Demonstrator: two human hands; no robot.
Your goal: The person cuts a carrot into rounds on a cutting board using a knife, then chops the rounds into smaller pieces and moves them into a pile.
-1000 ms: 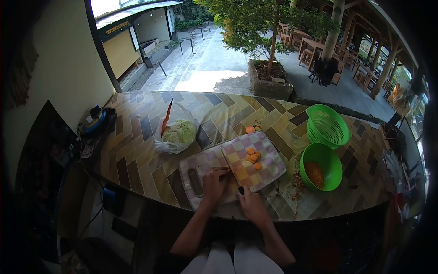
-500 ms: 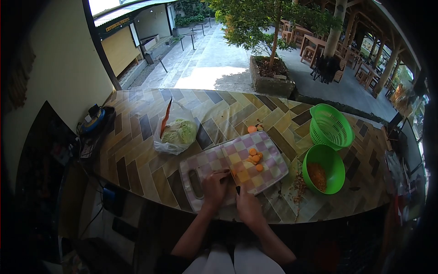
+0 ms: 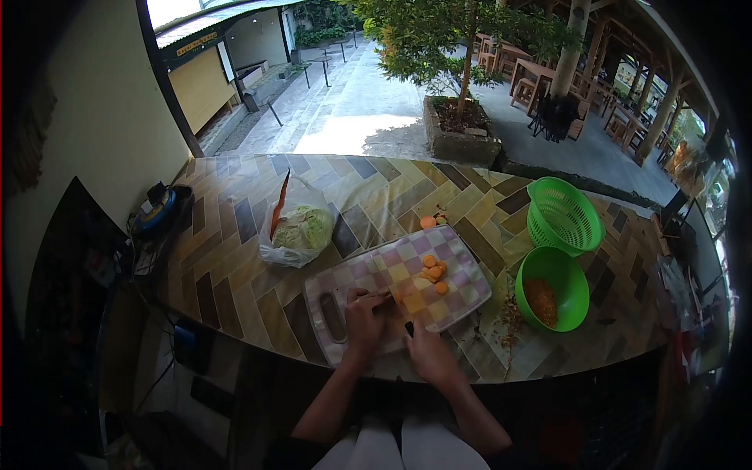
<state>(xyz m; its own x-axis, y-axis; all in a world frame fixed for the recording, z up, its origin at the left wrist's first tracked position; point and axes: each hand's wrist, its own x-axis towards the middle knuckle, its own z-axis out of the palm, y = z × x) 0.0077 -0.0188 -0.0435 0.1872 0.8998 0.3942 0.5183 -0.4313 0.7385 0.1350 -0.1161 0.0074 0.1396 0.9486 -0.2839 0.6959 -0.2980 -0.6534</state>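
Note:
A pink and yellow checked cutting board (image 3: 360, 274) lies at the table's near edge. My right hand (image 3: 431, 354) is closed round the black handle of a knife (image 3: 409, 329), whose blade is hard to make out. Over the board, my left hand (image 3: 365, 319) has its fingers pressed together on something I cannot make out, close to the blade. Orange carrot slices (image 3: 432, 270) lie in a small group on the board beyond the hands. One more carrot piece (image 3: 428, 222) rests past the board's far edge.
A plastic bag (image 3: 286, 254) holds cabbage (image 3: 307, 229) and a thin carrot (image 3: 280, 205). At the right stand a green colander (image 3: 565, 215) and a green bowl (image 3: 574, 294) with orange shreds. Peel scraps (image 3: 511, 319) lie beside the bowl. A wall is on the left.
The whole view has shifted slightly. My hands stay over the board, with the left fingers moved a little. The carrot slices look unchanged.

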